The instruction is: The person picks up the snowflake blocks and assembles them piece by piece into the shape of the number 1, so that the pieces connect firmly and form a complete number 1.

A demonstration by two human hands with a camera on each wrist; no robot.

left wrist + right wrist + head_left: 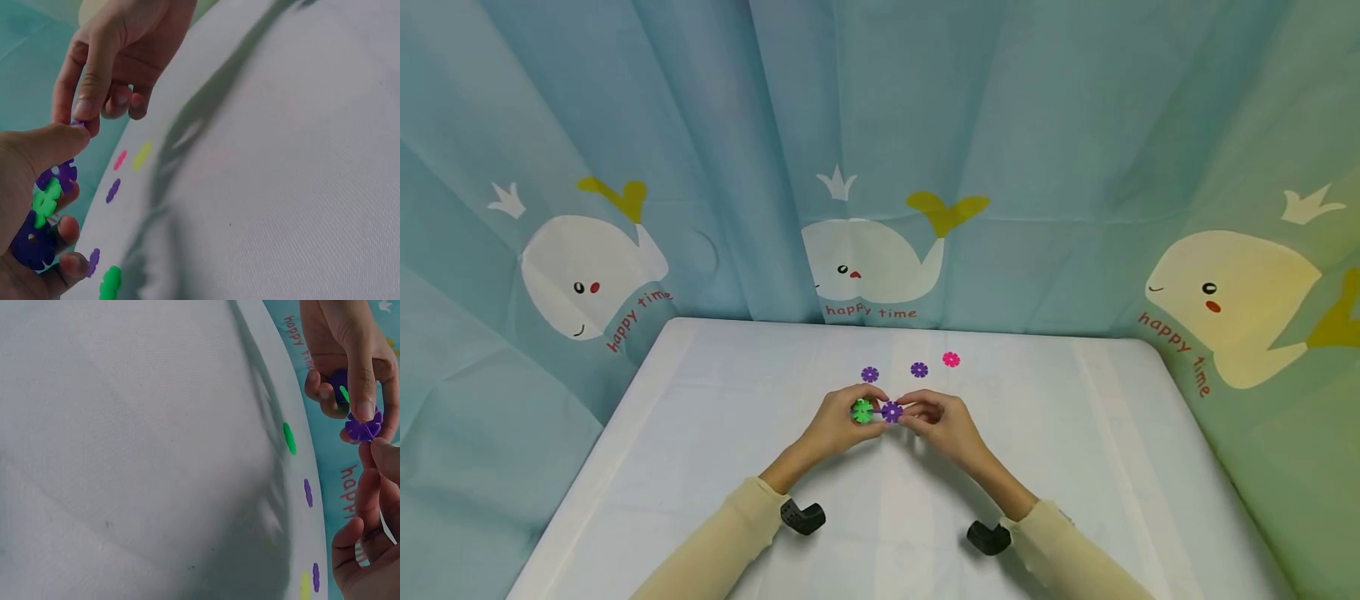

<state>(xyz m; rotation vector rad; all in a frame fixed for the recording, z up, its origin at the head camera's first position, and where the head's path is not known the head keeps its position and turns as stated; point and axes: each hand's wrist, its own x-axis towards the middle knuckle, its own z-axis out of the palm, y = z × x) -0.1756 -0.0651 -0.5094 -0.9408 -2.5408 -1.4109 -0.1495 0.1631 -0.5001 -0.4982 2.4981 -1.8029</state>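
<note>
My left hand (838, 421) holds a small chain of flower-shaped plastic snowflake discs. A green disc (47, 203) in the chain sits between a dark purple disc (34, 244) and another purple disc (364, 427), all within the curl of the left fingers. My right hand (947, 423) meets it from the other side, thumb and forefinger pinching a purple disc (892, 412) at the chain's right end. The fingertips of both hands nearly touch. Whether the pinched disc is slotted into its neighbour is hidden by the fingers.
Loose discs lie on the white table (700, 500) beyond the hands: two purple (869, 374) (919, 369), one pink (951, 359), one green (110, 283) and one yellow (142, 155). A blue curtain (880, 100) with whale prints hangs behind the table's far edge.
</note>
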